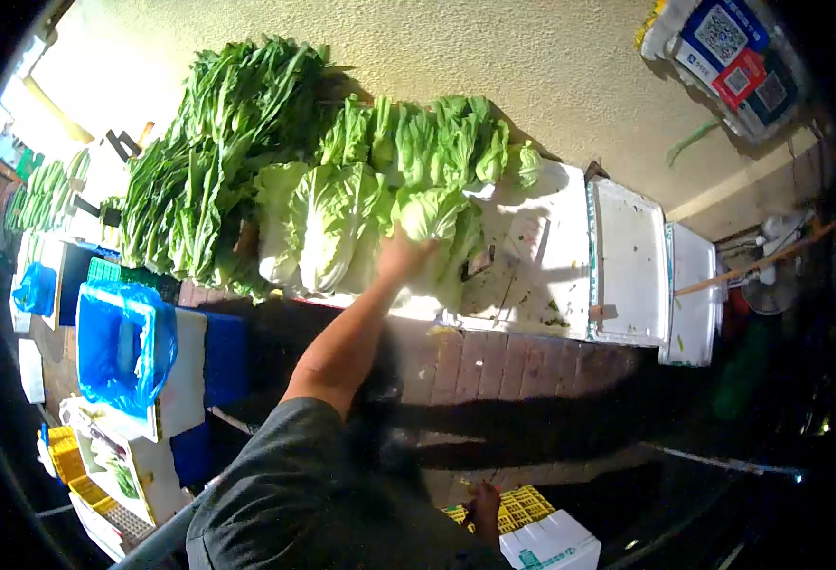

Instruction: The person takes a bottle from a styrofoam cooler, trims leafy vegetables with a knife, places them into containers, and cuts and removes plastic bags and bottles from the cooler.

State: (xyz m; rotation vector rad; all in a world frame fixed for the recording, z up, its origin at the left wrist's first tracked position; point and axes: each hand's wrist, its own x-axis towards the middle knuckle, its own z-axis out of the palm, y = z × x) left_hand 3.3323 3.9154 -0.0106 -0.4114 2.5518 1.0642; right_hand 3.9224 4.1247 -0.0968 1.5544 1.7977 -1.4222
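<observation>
glare upper left | hard shadows across floor | dark right side | curved fisheye edges, black corners

Upper right sign (736, 62): three square codes (722, 34), words too small. Bottom white box (570, 543): green print (543, 559), can't read.

The white table (532, 256) carries a tall heap of dark leafy greens (233, 142) on the left and pale, broad-leaved cabbages (328, 228) along the front. Smaller green bunches (437, 138) stand behind the cabbages — against the wall — while dark specks and scraps (553, 312) dot the table's right part.
</observation>
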